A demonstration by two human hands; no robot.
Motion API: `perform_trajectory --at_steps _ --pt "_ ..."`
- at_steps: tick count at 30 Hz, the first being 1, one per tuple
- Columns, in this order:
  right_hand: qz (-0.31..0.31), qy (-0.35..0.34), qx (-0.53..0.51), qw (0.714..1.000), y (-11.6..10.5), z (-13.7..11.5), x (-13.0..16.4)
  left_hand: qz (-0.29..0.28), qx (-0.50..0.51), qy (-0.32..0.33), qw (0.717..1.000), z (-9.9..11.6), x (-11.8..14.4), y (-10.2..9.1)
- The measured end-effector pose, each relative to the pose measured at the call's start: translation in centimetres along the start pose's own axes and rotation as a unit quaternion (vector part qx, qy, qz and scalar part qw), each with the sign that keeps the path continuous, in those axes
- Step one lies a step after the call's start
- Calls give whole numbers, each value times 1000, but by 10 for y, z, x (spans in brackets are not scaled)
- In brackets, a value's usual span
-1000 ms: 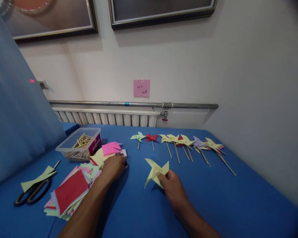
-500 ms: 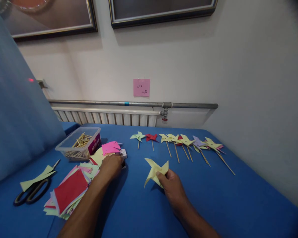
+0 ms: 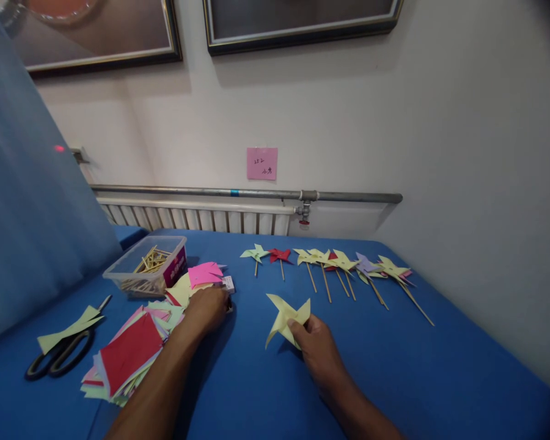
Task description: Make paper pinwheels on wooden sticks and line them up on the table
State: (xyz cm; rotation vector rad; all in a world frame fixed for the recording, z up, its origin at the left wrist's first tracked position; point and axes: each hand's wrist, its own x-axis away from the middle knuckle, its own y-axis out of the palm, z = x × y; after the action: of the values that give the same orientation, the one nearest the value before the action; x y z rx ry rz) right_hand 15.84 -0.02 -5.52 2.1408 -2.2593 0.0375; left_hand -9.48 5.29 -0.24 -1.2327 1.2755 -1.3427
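Progress: at the far side of the blue table (image 3: 275, 391) I count a light green pinwheel (image 3: 255, 252), a red pinwheel (image 3: 280, 255) and, farther right, an overlapping cluster of mostly yellow pinwheels (image 3: 341, 261). Sticks show below them; I judge these finished. The yellow pinwheel (image 3: 283, 316) sits in front of me, near the middle, blades folded in, no stick visible; I take it as part-made. Remaining, by my estimate: many sheets in the paper stack (image 3: 132, 354), near left, plus slit pink paper (image 3: 205, 274) beyond it. Loose sticks (image 3: 153, 260) fill part of the tub (image 3: 177, 266), far left.

Hands: well apart. Right hand (image 3: 321, 348) pinched closed on the yellow pinwheel, thumb over its centre. Left hand (image 3: 208, 308) beside the pink paper, close to a small white-labelled box (image 3: 228, 283); its fingertips are hidden, so I cannot tell their opening or whether they grip anything.
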Motion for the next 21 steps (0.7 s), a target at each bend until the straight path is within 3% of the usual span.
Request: perform_trajectory --at_steps 8,21 --pt "3 -4 -14 1000 1 -1 1 19 2 0 1000 -3 -2 8" --pt "9 -10 -21 1000 0 11 -6 39 48 22 998 -9 3 1"
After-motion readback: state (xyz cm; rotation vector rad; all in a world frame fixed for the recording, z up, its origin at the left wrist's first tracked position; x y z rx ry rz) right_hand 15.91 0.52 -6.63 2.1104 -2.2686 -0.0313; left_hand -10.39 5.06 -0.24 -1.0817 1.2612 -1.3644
